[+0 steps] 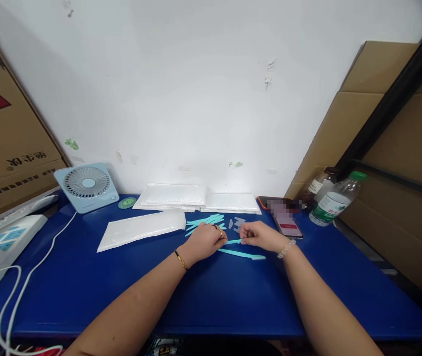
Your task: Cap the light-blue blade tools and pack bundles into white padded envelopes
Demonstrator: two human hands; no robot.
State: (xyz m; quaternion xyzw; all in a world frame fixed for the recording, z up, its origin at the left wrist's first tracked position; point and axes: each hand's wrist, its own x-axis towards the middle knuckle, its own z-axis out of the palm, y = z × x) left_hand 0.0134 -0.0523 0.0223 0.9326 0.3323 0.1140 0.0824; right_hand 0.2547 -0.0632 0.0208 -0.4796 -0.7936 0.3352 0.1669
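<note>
A slim turquoise eyebrow razor [233, 242] is stretched between my two hands, low over the blue table. My left hand [204, 243] is closed around its left end, with the fingertips partly hidden. At the other end, my right hand [258, 234] pinches it between thumb and fingers. Another turquoise razor [242, 254] lies on the table just in front of the hands. Behind my left hand is a loose pile of several similar razors [211, 220]. Small translucent caps [231, 224] are scattered behind my right hand.
A white padded envelope [140, 230] lies left of the pile, with stacks of white envelopes [174, 194] along the wall. A blue fan [88, 185] and power strip [9, 242] stand left. A phone [288, 226] and bottles [333, 205] are at right.
</note>
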